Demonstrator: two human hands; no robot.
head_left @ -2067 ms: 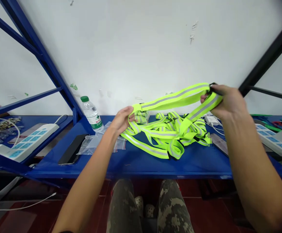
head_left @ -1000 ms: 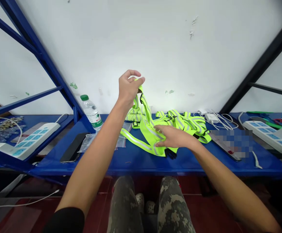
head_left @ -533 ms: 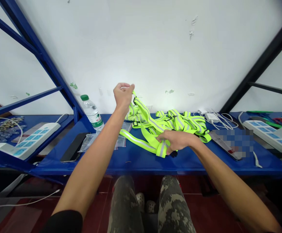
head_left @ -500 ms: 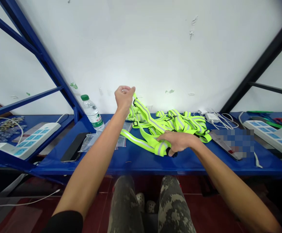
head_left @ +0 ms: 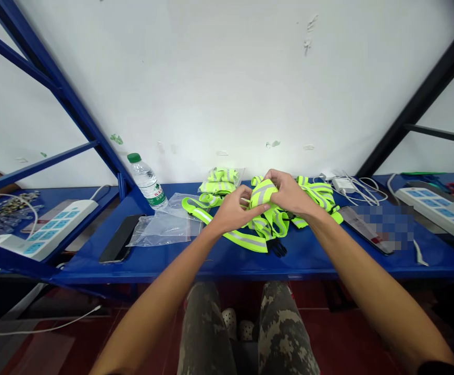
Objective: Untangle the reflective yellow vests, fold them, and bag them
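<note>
Between my two hands, above the blue table, is a bunched neon-yellow reflective strap [head_left: 263, 192] with silver stripes. My left hand [head_left: 237, 208] grips it from the left, thumb along its lower edge. From the right, my right hand [head_left: 287, 194] closes its fingers on the top and side of the bundle. A loose length of the strap runs to the left and back along the table, with a black buckle [head_left: 277, 248] near the front. More yellow reflective straps [head_left: 318, 195] lie heaped behind and right of my right hand.
Clear plastic bags [head_left: 164, 226] lie at the left beside a water bottle [head_left: 147, 179] and a black phone [head_left: 121, 239]. A bagged strap bundle [head_left: 221, 179] rests against the wall. White cables with a charger [head_left: 344, 185] and a flat device [head_left: 367, 229] are at right. Power strips [head_left: 51, 229] flank the table.
My left hand has come down and right from its raised position, bringing the strap to my right hand. My right hand has moved up off the buckle; the strap is now gathered between both hands.
</note>
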